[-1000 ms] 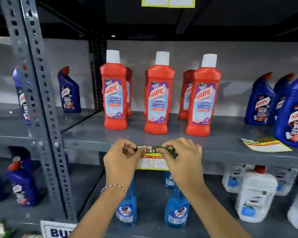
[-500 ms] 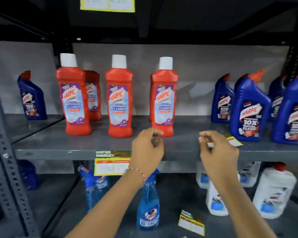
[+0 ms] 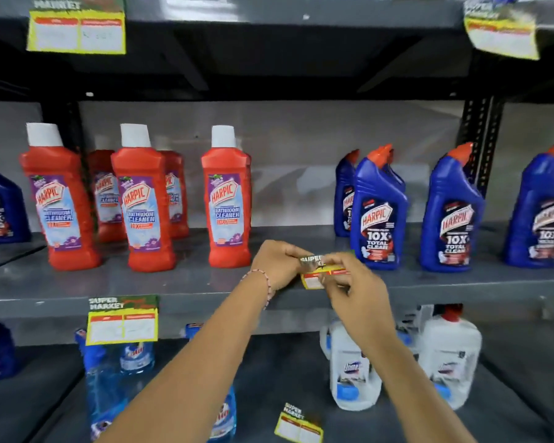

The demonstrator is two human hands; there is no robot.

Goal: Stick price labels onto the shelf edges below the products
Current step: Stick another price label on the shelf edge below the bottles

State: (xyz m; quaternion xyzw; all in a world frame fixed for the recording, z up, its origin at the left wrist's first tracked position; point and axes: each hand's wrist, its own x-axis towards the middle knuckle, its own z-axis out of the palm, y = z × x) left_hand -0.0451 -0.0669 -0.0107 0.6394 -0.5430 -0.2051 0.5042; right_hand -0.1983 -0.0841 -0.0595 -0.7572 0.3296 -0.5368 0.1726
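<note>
Two hands, left hand [image 3: 277, 265], right hand [image 3: 357, 290], pinching price label [image 3: 314, 276] (crumpled), above shelf edge [image 3: 205, 303]

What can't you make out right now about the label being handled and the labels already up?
- Held price label, head view: both hands' fingers cover most of it; backing state hidden.
- Hung label: price boxes blurred, unreadable.
- Top-right label: motion-blurred, cut by frame edge.
- Loose label on the lower shelf: print too small.

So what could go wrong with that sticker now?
Both hands, left and right, pinch the small price label, so it might crease or stick to the fingers. It sits between the red bottles and blue bottles, so it could end up under the wrong product. A knuckle might nudge a nearby bottle.
</note>
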